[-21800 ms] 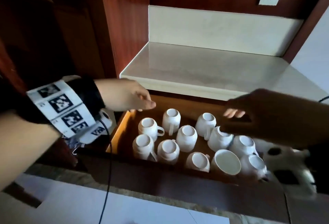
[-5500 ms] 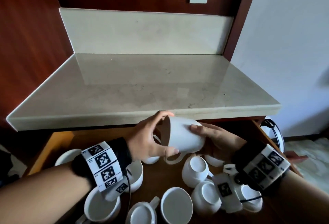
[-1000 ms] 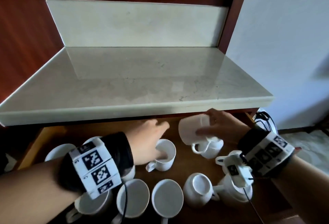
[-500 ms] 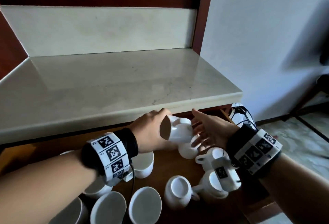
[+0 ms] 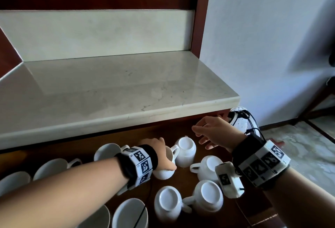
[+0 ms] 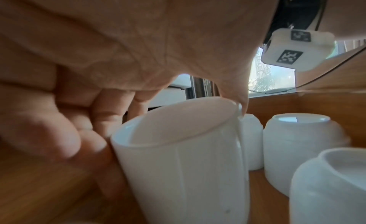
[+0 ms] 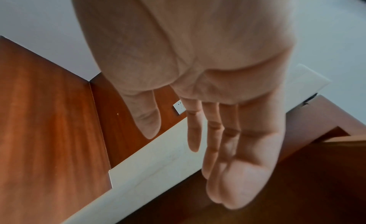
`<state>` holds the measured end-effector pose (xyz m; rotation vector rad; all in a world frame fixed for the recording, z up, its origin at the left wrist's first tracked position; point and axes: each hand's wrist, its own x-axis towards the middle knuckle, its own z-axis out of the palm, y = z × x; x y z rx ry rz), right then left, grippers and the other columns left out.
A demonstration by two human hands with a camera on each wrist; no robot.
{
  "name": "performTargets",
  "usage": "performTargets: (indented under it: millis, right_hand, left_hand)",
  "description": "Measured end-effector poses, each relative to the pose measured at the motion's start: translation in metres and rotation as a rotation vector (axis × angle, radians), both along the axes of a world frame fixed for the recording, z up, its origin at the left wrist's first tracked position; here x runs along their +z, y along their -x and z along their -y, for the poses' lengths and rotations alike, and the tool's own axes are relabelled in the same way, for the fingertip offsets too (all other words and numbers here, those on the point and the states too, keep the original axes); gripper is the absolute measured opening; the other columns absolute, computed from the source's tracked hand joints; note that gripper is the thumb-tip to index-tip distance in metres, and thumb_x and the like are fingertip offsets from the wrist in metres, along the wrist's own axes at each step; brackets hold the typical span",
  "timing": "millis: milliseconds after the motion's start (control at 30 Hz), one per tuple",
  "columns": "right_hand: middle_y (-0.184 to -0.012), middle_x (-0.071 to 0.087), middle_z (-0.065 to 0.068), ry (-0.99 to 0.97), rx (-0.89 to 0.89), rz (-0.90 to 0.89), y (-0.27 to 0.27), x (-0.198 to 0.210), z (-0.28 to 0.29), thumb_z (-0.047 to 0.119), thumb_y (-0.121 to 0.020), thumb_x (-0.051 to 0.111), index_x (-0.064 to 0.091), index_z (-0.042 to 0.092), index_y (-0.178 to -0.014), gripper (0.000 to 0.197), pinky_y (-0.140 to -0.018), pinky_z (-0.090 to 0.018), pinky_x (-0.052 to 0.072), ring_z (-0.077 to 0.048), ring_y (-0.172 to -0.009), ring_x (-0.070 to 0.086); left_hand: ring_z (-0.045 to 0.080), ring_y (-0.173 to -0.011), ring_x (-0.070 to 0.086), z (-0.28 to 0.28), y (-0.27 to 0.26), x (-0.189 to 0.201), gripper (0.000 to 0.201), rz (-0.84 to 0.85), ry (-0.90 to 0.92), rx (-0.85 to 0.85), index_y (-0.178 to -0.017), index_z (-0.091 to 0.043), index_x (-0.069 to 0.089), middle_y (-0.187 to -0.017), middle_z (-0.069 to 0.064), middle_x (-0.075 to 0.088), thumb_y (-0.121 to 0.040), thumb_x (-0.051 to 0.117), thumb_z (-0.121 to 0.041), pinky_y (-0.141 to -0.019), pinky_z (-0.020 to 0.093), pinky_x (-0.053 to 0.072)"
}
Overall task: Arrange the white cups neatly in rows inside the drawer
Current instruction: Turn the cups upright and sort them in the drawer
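Gripping 1 upright white cup (image 5: 165, 169), the left hand (image 5: 156, 148) has its thumb down the near side and its fingers (image 6: 111, 117) curled over the far rim, mouth up on the drawer floor (image 5: 183, 178). Just right of that grip an upturned cup (image 5: 185, 150) stands base up, nearly touching the held cup's handle. Nearer the person, 3 more upturned cups (image 5: 208, 197) sit right of the grip. Farther right, the right hand (image 5: 216, 131) hovers above the drawer, fingers straight and spread, holding nothing. Beyond both hands lies the marble counter (image 5: 108, 90).
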<state>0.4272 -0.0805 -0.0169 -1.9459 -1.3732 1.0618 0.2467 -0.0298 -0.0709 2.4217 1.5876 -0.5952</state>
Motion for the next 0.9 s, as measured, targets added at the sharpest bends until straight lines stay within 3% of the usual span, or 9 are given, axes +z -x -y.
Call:
performTargets:
  millis: [100,200,367,467,567,667,733,800,900]
  right_hand:
    - [-0.094,0.068,-0.003,-0.014,0.093,0.299,-0.004,-0.011,-0.009,0.043,-0.084,0.066,0.059,0.015,-0.106,0.036,-0.068,-0.03,0.054,-0.02,-0.079,0.065]
    - [-0.115,0.062,-0.003,0.008,0.249,0.529,-0.001,-0.024,-0.02,0.043,-0.081,0.069,0.051,0.017,-0.124,0.053,-0.075,-0.023,0.045,-0.018,-0.099,0.06]
    - [-0.137,0.043,-0.007,0.135,0.509,0.787,0.014,-0.052,-0.047,0.035,-0.073,0.078,0.032,0.023,-0.142,0.084,-0.097,-0.039,0.047,-0.029,-0.125,0.045]
    - [-0.148,0.031,-0.01,0.288,0.642,0.922,0.026,-0.06,-0.062,0.03,-0.073,0.08,0.021,0.024,-0.149,0.096,-0.102,-0.045,0.045,-0.036,-0.134,0.035]
    - [-0.153,0.022,-0.013,0.413,0.71,0.98,0.035,-0.07,-0.072,0.029,-0.073,0.08,0.014,0.024,-0.151,0.103,-0.104,-0.048,0.043,-0.039,-0.137,0.032]
    - [-0.152,0.026,-0.013,0.42,0.73,0.966,0.043,-0.077,-0.078,0.03,-0.071,0.081,0.015,0.022,-0.151,0.104,-0.106,-0.044,0.042,-0.034,-0.138,0.036]
    - [-0.146,0.04,-0.01,0.361,0.738,0.949,0.046,-0.081,-0.077,0.031,-0.068,0.08,0.034,0.018,-0.143,0.089,-0.1,-0.039,0.048,-0.029,-0.131,0.047]
    - [-0.129,0.056,-0.004,0.29,0.748,0.982,0.052,-0.079,-0.073,0.031,-0.063,0.074,0.053,0.018,-0.122,0.064,-0.087,-0.034,0.055,-0.024,-0.116,0.06]
    - [-0.129,0.051,-0.006,0.242,0.689,1.015,0.047,-0.07,-0.066,0.031,-0.063,0.076,0.04,0.02,-0.133,0.08,-0.089,-0.039,0.054,-0.03,-0.115,0.059]
  left_hand:
    - [0.027,-0.11,0.056,0.001,-0.005,-0.011,0.093,-0.042,0.015,0.024,-0.131,-0.016,0.043,-0.117,0.002,0.06,-0.06,0.058,-0.075,-0.086,0.036,0.048]
    - [0.03,-0.118,0.05,0.002,-0.006,-0.019,0.09,-0.092,0.03,0.014,-0.127,-0.016,0.044,-0.122,0.004,0.059,-0.061,0.059,-0.075,-0.09,0.039,0.043]
    - [0.032,-0.119,0.046,0.005,-0.014,-0.017,0.08,-0.193,0.044,-0.076,-0.128,-0.018,0.047,-0.127,0.004,0.052,-0.072,0.052,-0.075,-0.093,0.042,0.04]
    - [0.036,-0.114,0.047,0.008,-0.016,-0.015,0.07,-0.245,0.083,-0.156,-0.124,-0.024,0.052,-0.128,0.004,0.047,-0.076,0.046,-0.075,-0.09,0.045,0.039]
    - [0.035,-0.115,0.049,0.011,-0.013,-0.011,0.075,-0.226,0.062,-0.15,-0.127,-0.023,0.045,-0.125,0.006,0.05,-0.075,0.049,-0.077,-0.093,0.045,0.038]
    - [0.035,-0.119,0.047,0.014,-0.007,-0.004,0.081,-0.189,0.027,-0.178,-0.133,-0.022,0.039,-0.127,0.008,0.051,-0.076,0.046,-0.08,-0.097,0.045,0.036]
    - [0.036,-0.122,0.043,0.015,-0.003,-0.003,0.083,-0.142,0.012,-0.176,-0.137,-0.023,0.035,-0.132,0.009,0.048,-0.077,0.043,-0.08,-0.098,0.047,0.034]
    - [0.035,-0.123,0.043,0.012,0.004,-0.003,0.088,-0.052,-0.009,-0.129,-0.136,-0.023,0.035,-0.133,0.011,0.048,-0.072,0.046,-0.082,-0.096,0.047,0.033]
    - [0.033,-0.12,0.049,0.003,0.017,0.005,0.082,0.165,-0.031,-0.088,-0.13,-0.022,0.038,-0.128,0.01,0.053,-0.071,0.053,-0.077,-0.093,0.045,0.037]
